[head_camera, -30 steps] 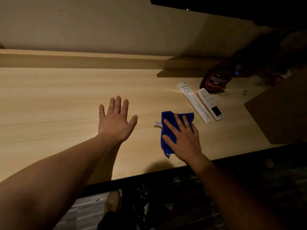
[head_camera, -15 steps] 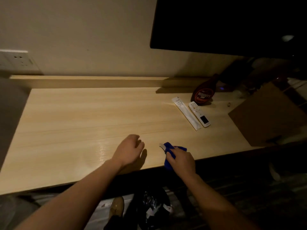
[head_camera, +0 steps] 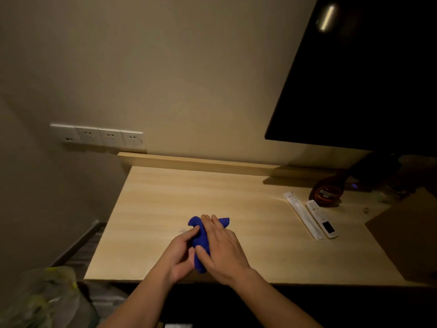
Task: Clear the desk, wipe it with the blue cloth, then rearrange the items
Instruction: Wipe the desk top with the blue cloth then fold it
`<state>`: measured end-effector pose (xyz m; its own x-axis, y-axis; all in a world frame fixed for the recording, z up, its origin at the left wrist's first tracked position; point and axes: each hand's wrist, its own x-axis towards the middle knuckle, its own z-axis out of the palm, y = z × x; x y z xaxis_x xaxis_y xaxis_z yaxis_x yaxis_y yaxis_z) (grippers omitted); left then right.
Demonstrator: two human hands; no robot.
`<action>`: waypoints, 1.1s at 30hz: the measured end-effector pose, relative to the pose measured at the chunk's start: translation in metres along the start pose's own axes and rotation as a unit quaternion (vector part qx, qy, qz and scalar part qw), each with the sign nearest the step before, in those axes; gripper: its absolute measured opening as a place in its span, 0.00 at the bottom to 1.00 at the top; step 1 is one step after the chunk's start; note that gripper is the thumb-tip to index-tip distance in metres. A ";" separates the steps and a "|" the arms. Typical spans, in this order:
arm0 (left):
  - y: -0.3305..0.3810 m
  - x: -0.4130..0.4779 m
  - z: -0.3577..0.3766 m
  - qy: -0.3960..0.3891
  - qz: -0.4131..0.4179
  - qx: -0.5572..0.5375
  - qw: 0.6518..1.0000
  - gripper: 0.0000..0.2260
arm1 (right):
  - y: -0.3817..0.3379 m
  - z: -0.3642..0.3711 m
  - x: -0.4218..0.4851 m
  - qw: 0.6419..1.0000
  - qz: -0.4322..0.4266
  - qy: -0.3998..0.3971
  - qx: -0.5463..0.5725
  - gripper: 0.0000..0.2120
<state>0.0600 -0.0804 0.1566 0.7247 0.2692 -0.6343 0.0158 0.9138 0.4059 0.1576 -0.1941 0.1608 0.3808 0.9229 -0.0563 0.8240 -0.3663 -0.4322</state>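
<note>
Blue cloth (head_camera: 201, 239) bunched betw. both hands, over desk (head_camera: 151, 204) nr front edge. L hand (head_camera: 181, 254) grips its left side; R hand (head_camera: 222, 247) lies over top, thumb hooked round it.

Wall sockets (head_camera: 97, 137) left of a dark screen (head_camera: 354, 79)
</note>
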 end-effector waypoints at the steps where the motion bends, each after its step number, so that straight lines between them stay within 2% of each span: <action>1: 0.011 -0.002 -0.007 0.006 0.011 -0.010 1.000 0.19 | -0.009 -0.004 0.010 1.000 -0.018 -0.002 0.016 0.35; 3: 0.034 -0.004 -0.020 0.015 0.034 -0.029 0.999 0.18 | -0.024 -0.010 0.030 0.998 -0.030 0.008 0.062 0.32; 5: 0.059 -0.007 -0.028 0.004 0.057 -0.043 0.997 0.18 | -0.032 -0.006 0.052 0.991 0.006 0.047 0.128 0.30; 7: 0.084 -0.006 -0.038 -0.013 0.072 -0.059 0.996 0.20 | -0.033 0.006 0.078 0.967 0.102 0.075 0.220 0.32; 8: 0.098 -0.004 -0.044 -0.016 0.076 -0.063 0.995 0.21 | -0.036 0.010 0.091 0.945 0.159 0.062 0.280 0.35; 10: 0.123 0.001 -0.055 -0.022 0.081 -0.067 0.994 0.22 | -0.043 0.016 0.119 0.868 0.238 0.001 0.436 0.39; 12: 0.147 0.009 -0.065 -0.026 0.078 -0.060 0.995 0.23 | -0.058 0.017 0.141 0.756 0.238 -0.049 0.608 0.27; 13: 0.159 0.014 -0.070 -0.024 0.072 -0.050 0.996 0.23 | -0.064 0.018 0.151 0.711 0.229 -0.053 0.663 0.21; 15: 0.182 0.026 -0.080 -0.009 0.067 -0.018 0.998 0.21 | -0.074 0.018 0.171 0.668 0.214 -0.044 0.712 0.17; 16: 0.192 0.032 -0.085 0.003 0.069 0.004 0.998 0.20 | -0.075 0.022 0.183 0.667 0.217 -0.033 0.712 0.16; 17: 0.203 0.039 -0.090 0.015 0.075 0.029 0.997 0.19 | -0.077 0.026 0.196 0.682 0.227 -0.019 0.695 0.14; 20: 0.233 0.061 -0.107 0.082 0.107 0.120 0.984 0.17 | -0.079 0.039 0.233 0.754 0.265 0.020 0.601 0.10; 25: 0.270 0.103 -0.133 0.161 0.152 0.265 0.938 0.14 | -0.075 0.069 0.292 0.849 0.257 0.049 0.459 0.06; 30: 0.298 0.146 -0.154 0.197 0.175 0.365 0.893 0.10 | -0.069 0.095 0.345 0.887 0.279 0.044 0.365 0.11; 33: 0.315 0.175 -0.170 0.207 0.163 0.404 0.876 0.12 | -0.060 0.116 0.372 0.898 0.312 0.038 0.309 0.10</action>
<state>0.0743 0.3060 0.0617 0.4722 0.7158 -0.5144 0.4579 0.2995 0.8370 0.2011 0.1852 0.0617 0.7349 0.5409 -0.4090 0.0595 -0.6522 -0.7557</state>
